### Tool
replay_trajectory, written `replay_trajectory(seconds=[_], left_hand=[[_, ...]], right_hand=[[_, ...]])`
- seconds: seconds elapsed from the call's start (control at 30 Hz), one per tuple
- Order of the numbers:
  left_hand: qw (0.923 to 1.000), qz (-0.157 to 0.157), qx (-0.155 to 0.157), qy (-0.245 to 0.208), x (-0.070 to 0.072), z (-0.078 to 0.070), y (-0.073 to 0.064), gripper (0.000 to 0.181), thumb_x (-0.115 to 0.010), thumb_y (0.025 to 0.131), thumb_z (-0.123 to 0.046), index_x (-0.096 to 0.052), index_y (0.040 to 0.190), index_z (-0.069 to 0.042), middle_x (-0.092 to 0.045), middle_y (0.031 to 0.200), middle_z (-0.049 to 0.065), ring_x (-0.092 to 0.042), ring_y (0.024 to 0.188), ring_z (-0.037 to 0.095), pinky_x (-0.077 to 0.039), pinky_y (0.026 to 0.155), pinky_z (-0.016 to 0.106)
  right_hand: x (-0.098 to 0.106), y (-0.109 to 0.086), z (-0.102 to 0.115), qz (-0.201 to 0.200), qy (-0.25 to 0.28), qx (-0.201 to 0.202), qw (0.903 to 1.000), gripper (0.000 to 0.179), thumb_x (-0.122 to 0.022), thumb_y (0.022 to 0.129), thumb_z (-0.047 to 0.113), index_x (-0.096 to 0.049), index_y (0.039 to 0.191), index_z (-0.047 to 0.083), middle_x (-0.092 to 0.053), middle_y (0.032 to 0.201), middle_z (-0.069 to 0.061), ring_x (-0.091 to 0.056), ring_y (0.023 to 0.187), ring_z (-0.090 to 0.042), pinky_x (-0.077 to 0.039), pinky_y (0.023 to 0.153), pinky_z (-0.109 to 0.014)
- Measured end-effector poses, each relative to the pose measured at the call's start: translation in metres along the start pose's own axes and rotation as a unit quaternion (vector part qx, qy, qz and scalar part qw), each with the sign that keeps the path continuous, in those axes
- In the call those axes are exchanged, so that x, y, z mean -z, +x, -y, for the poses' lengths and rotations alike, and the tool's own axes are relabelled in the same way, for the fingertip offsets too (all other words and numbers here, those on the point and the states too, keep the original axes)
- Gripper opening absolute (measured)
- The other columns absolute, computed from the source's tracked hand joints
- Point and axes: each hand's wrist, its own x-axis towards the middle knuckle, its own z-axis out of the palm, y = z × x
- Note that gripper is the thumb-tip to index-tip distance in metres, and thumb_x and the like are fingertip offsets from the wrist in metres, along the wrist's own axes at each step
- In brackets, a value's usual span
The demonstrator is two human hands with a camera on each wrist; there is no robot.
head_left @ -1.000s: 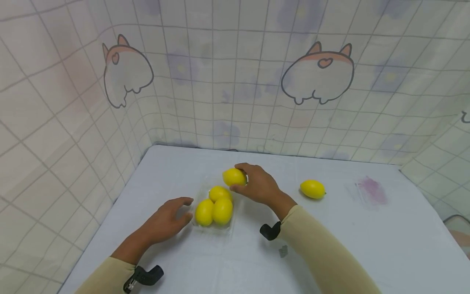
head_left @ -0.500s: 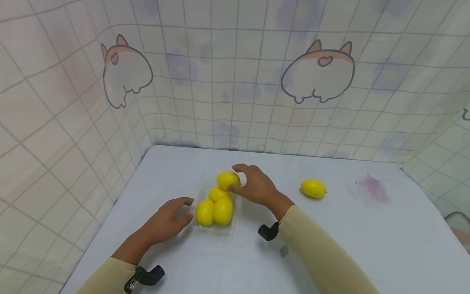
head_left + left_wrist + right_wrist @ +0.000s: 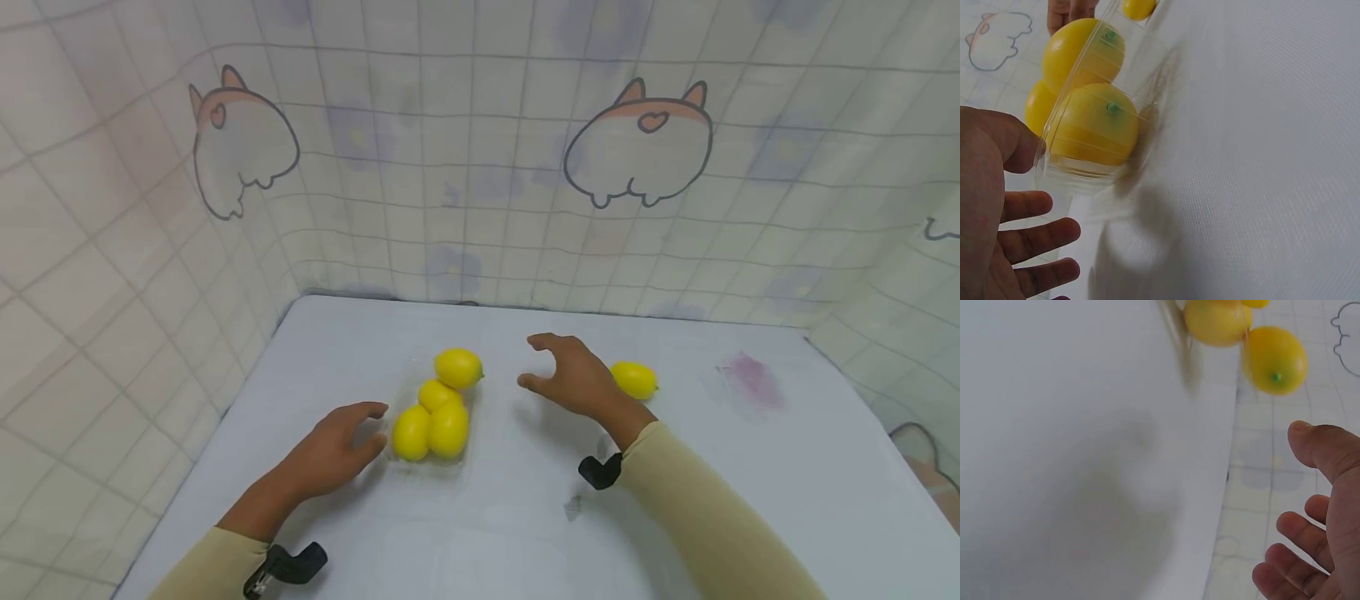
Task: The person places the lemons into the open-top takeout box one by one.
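Several yellow lemons, among them a front one (image 3: pixel 448 430), sit in a clear plastic tray (image 3: pixel 429 469) left of the table's middle. The rearmost lemon (image 3: pixel 458 367) lies higher, at the tray's back end. Beside the tray's left side is my left hand (image 3: pixel 330 454), fingers relaxed and spread; in the left wrist view its thumb (image 3: pixel 1022 150) is at the tray's rim, seemingly touching it. My right hand (image 3: pixel 581 379) hovers over the table between the tray and a single lemon (image 3: pixel 634 380), holding nothing, thumb and fingers apart. That lemon is partly hidden behind the hand.
A pinkish stain or patch (image 3: pixel 752 382) marks the white table (image 3: pixel 510 533) at the right. A small grey scrap (image 3: pixel 573 507) lies near the right sleeve. Patterned cloth walls (image 3: pixel 480 167) enclose the back and sides. At the far right edge a bit of someone's skin shows.
My right hand has lowered a lemon onto the tray's back end, let go of it and moved right towards the single lemon. The left hand has stayed beside the tray.
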Motion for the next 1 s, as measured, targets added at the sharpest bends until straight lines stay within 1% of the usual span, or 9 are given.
replay_trajectory(seconds=[0.2, 0.4, 0.63, 0.83, 1.0], left_hand=[[1.0000, 0.003, 0.006, -0.004, 0.003, 0.001, -0.001, 0.051, -0.061, 0.102, -0.033, -0.052, 0.146, -0.010, -0.054, 0.147, 0.012, -0.042, 0.141, 0.038, -0.034, 0.114, 0.063], [0.9999, 0.005, 0.005, -0.008, 0.003, 0.001, -0.001, 0.051, -0.061, 0.102, -0.033, -0.052, 0.147, -0.010, -0.054, 0.147, 0.012, -0.042, 0.141, 0.037, -0.034, 0.114, 0.063], [0.9999, 0.006, 0.004, -0.012, 0.003, 0.000, -0.001, 0.051, -0.062, 0.101, -0.032, -0.053, 0.146, -0.010, -0.054, 0.147, 0.011, -0.043, 0.141, 0.037, -0.034, 0.114, 0.062], [0.9999, 0.007, 0.008, -0.013, 0.003, -0.001, -0.001, 0.051, -0.062, 0.101, -0.032, -0.052, 0.147, -0.011, -0.054, 0.147, 0.011, -0.042, 0.141, 0.037, -0.034, 0.114, 0.062], [0.9998, 0.006, 0.008, -0.015, 0.001, 0.001, -0.001, 0.051, -0.062, 0.101, -0.032, -0.053, 0.146, -0.011, -0.054, 0.147, 0.011, -0.042, 0.141, 0.037, -0.034, 0.114, 0.062]], right_hand=[[0.010, -0.007, -0.021, -0.006, -0.001, 0.006, 1.0000, 0.071, -0.076, 0.091, 0.047, -0.051, 0.150, 0.016, -0.051, 0.150, -0.007, -0.043, 0.141, -0.031, -0.039, 0.113, -0.054], [0.019, -0.016, -0.041, -0.009, -0.009, 0.007, 0.9999, 0.071, -0.074, 0.092, 0.046, -0.051, 0.151, 0.015, -0.051, 0.150, -0.009, -0.041, 0.142, -0.033, -0.039, 0.113, -0.055], [0.031, -0.028, -0.061, -0.012, -0.018, -0.010, 0.9997, 0.071, -0.074, 0.091, 0.048, -0.051, 0.151, 0.016, -0.048, 0.151, -0.013, -0.043, 0.139, -0.035, -0.040, 0.110, -0.060], [0.040, -0.037, -0.076, -0.024, -0.021, -0.018, 0.9993, 0.070, -0.074, 0.091, 0.045, -0.051, 0.149, 0.013, -0.049, 0.150, -0.017, -0.041, 0.139, -0.038, -0.036, 0.112, -0.061], [0.045, -0.045, -0.086, -0.028, -0.017, -0.030, 0.9990, 0.071, -0.075, 0.092, 0.043, -0.051, 0.149, 0.010, -0.048, 0.150, -0.019, -0.044, 0.133, -0.039, -0.038, 0.109, -0.061]])
